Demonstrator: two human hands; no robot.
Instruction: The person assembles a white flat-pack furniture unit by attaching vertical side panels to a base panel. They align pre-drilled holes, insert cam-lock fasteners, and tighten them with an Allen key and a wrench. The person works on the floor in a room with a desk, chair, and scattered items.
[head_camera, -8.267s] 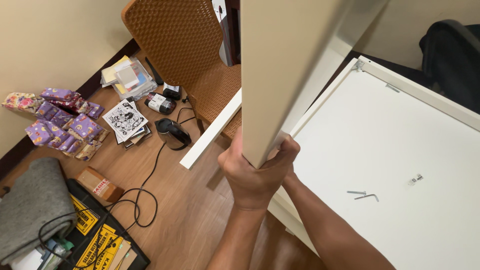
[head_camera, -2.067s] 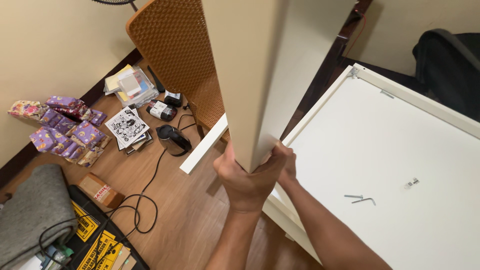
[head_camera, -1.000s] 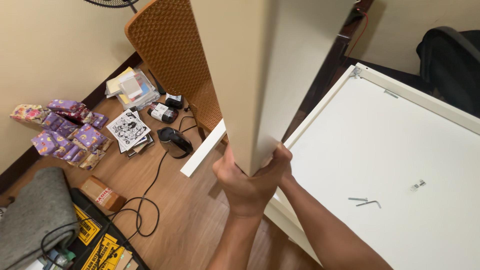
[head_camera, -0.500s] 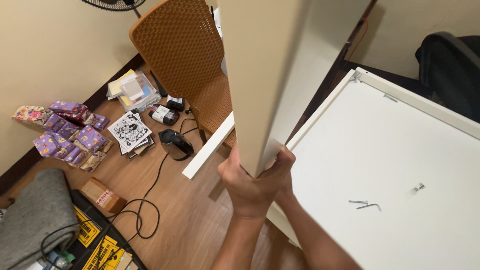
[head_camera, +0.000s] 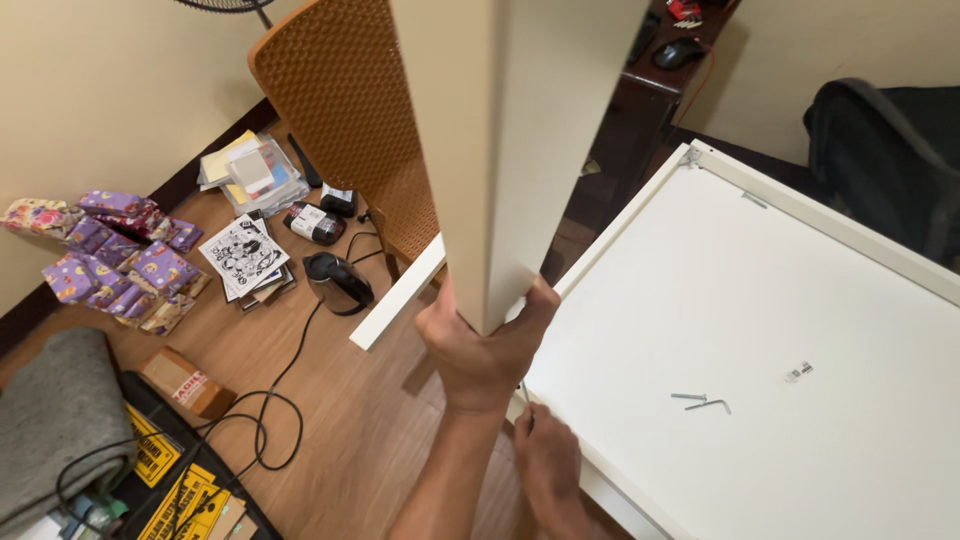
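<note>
My left hand (head_camera: 480, 350) grips the bottom end of a tall white panel (head_camera: 520, 150) that stands upright and runs out of the top of the view. Lower down, my right hand (head_camera: 548, 465) rests at the near edge of a large white board (head_camera: 780, 300) lying flat. Its fingers are closed around a thin dark tool (head_camera: 527, 405) that pokes up towards the panel's end. On the board lie a hex key with a screw (head_camera: 700, 402) and a small metal fitting (head_camera: 798, 372).
An orange woven chair (head_camera: 340, 90) stands behind the panel, with a white slat (head_camera: 400, 295) leaning by it. On the wood floor lie a black kettle (head_camera: 338, 282) with its cord, magazines (head_camera: 245, 255), purple packets (head_camera: 120, 250), a cardboard box (head_camera: 185, 382) and a grey blanket (head_camera: 50, 420). A dark chair (head_camera: 890, 150) stands at right.
Both hands held the panel's lower end before. My right hand has let go and dropped to the board's edge, while the left hand keeps the panel upright.
</note>
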